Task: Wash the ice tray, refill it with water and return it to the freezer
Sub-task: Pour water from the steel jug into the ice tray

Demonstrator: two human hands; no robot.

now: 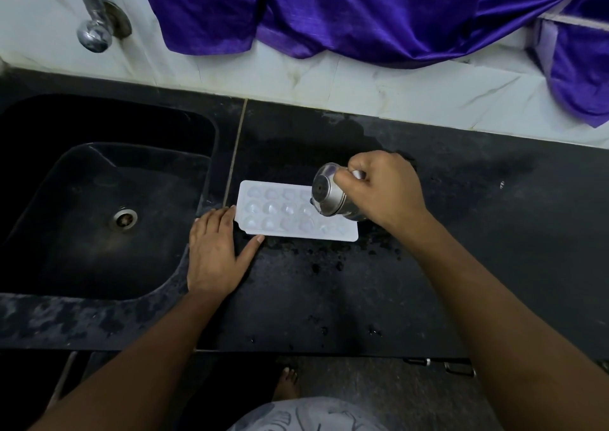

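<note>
Right hand (382, 190) gripping tilted steel cup (333, 196), flat left hand (216, 252) touching ice tray (280, 216)

Black stone counter (461, 265) (wet patches), white marbled wall tiles (362, 81).

Your light is dim and even, and the black counter (329, 292) and sink (99, 173) swallow detail. Small glints sit on the tap (94, 33) and cup (326, 193). Shadows are soft, and your wide lens bows the edges.
</note>
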